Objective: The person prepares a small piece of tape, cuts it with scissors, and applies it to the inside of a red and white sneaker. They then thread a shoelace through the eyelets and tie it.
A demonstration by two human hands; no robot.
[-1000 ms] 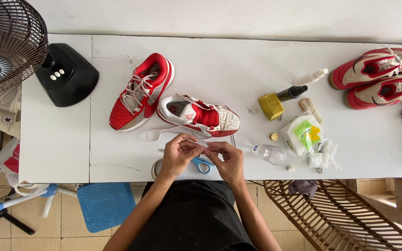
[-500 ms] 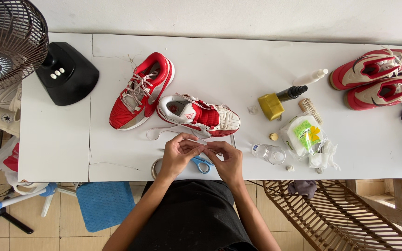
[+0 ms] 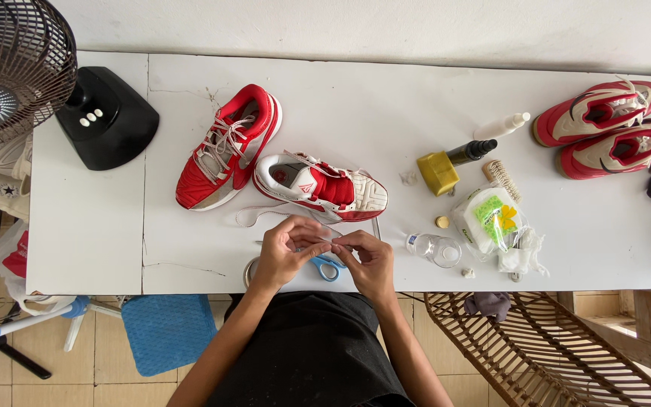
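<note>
Both hands, left hand (image 3: 286,252) and right hand (image 3: 367,260), pinch a white shoelace (image 3: 254,215) tip just below the red-and-white sneaker (image 3: 322,187); fingertips close together would steady it.

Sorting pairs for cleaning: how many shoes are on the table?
4. One red shoe lies left of centre, a white-and-red shoe just above the hands, and two shoes side by side at the right end. None seems hidden.
</note>
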